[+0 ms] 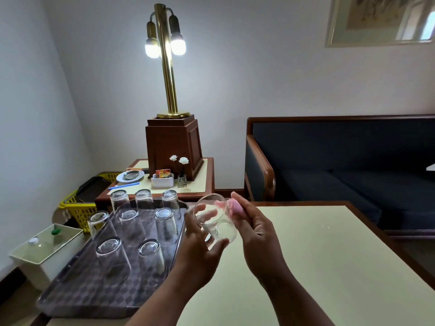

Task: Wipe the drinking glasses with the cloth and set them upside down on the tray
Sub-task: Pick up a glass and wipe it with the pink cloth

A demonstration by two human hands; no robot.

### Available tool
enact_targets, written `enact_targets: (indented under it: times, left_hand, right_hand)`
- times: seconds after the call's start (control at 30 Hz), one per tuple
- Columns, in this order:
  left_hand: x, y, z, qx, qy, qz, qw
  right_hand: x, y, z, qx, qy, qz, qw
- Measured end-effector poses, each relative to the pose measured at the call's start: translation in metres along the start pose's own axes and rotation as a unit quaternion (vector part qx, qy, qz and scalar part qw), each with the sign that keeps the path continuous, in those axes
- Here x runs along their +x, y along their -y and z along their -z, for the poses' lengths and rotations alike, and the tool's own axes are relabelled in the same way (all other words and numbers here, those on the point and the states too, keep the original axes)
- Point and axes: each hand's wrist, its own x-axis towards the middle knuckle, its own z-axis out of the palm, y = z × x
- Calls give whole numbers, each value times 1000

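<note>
Glass (217, 223) in hand is tilted, its mouth toward the upper left. It is held above the table (306, 267), just beside the right edge of the tray (94, 300). The left hand (200, 250) grips it from below, with the fingers curled round the wall and the base. The right hand (256, 234) pinches a small pink cloth (233, 205) and presses it at the rim.

I think the main risk is a slip. The wall is smooth, the hold comes from 1 side only, and a hard push of the cloth could turn the glass out of the fingers. On its way to the tray it may also knock the 8 other glasses (164, 227), which stand there upside down and close together.

The held glass is clear and straight-sided, with a thicker base. I see no water or stain in it.
</note>
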Motion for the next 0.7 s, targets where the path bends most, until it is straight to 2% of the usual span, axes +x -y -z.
enact_targets:
  times: [0.13, 0.33, 0.5, 0.7]
  left_hand:
    - [5, -4, 4, -35, -25, 26, 999]
    - [-4, -5, -2, -21, 49, -1, 999]
    - [-1, -4, -7, 6, -1, -36, 999]
    - [-4, -14, -5, 18, -27, -53, 998]
  right_hand:
    - [-2, -1, 12, 32, -65, 9, 997]
    - [-1, -5, 1, -6, 17, -12, 1000]
    - [-6, 1, -2, -18, 26, 26, 999]
    - [2, 3, 2, 1, 31, -30, 999]
